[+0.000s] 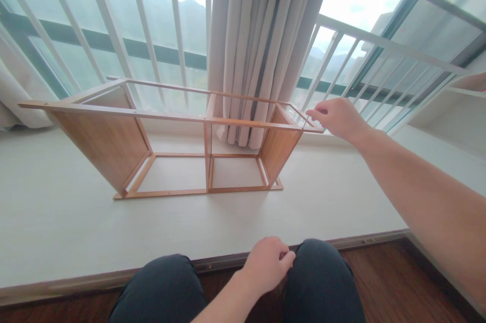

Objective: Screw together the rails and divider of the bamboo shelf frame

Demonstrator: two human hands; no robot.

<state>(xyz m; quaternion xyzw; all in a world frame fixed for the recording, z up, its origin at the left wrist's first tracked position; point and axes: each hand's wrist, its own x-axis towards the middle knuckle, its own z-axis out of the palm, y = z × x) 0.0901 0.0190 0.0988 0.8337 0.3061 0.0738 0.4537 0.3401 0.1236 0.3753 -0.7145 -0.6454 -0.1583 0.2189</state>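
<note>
A wooden shelf frame (207, 156) lies on its side on the white ledge, with a solid panel near each end and a divider bar between them. My right hand (334, 116) is at the upper right end of the frame, thumb and fingers pinched together. A short, thin piece (306, 121), too small to name, shows between its fingertips and the top rail. My left hand (268, 265) rests between my knees, its fingers curled closed; whatever may be inside them is hidden.
Behind the frame hang grey curtains (250, 49), with white railings (142, 14) and windows on both sides. The white ledge (76, 232) ends at a dark track before my knees (159, 287). White built-in shelving (440, 115) stands to the right, and dark wood floor (387, 282) lies below.
</note>
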